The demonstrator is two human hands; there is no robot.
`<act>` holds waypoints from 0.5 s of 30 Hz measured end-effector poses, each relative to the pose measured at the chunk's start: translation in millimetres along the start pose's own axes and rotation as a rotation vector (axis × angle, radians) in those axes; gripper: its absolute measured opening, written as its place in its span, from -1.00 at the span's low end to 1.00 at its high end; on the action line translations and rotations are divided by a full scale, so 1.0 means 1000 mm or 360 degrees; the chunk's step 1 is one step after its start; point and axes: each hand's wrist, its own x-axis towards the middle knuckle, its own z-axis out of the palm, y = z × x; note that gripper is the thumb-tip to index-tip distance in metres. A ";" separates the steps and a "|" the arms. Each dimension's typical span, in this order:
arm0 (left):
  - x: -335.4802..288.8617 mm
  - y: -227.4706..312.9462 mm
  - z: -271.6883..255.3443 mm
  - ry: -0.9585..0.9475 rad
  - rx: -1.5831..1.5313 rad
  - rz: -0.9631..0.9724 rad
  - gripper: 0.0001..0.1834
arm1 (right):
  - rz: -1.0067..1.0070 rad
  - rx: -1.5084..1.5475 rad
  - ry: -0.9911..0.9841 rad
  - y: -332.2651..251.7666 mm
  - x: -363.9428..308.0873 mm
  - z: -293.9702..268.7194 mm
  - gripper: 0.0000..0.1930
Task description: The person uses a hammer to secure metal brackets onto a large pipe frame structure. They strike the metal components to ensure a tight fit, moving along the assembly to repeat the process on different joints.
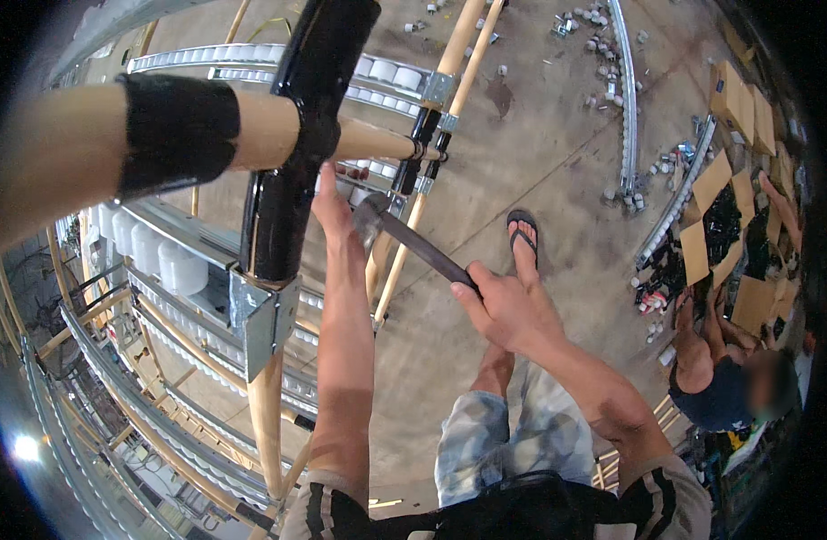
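Note:
A hammer (424, 247) is in my right hand (511, 310), which is wrapped around the dark handle. The metal hammer head (368, 214) is up beside my left wrist. My left hand (333, 205) is raised close against a black pipe joint (316, 135), its thumb upright along the joint. Its curled fingertips show just under the beige pipe, and what they hold is hidden. The black joint links a thick beige pipe (265, 130), wrapped with a black band (181, 130), to an upright beige post (266, 414). A metal bracket (268, 319) sits below the joint.
Roller tracks (184, 396) and beige pipes form a rack on the left. Loose roller tracks (628, 108) and scattered small parts (598, 40) lie on the concrete floor. At right, a person (724, 391) is beside open cardboard boxes (697, 220) holding black parts.

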 end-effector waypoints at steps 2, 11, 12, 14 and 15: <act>-0.002 0.004 0.003 0.0023 0.0066 -0.0049 -0.64 | -0.0142 -0.0081 0.0023 0.003 -0.007 0.001 -0.68; -0.002 0.003 0.002 0.0045 0.0138 -0.0027 -0.61 | -0.0052 -0.0263 -0.0005 0.002 -0.003 -0.001 -0.65; 0.003 0.001 0.000 0.0027 0.0073 -0.0028 -0.64 | -0.0174 -0.0298 0.0049 0.007 -0.008 -0.001 -0.66; 0.006 -0.005 -0.007 0.0025 0.0073 -0.0068 -0.65 | -0.0144 -0.0227 0.0055 0.020 -0.008 0.010 -0.67; 0.010 -0.003 -0.004 0.0012 0.0064 -0.0066 -0.66 | -0.0012 -0.0128 0.0020 0.027 0.005 0.014 -0.67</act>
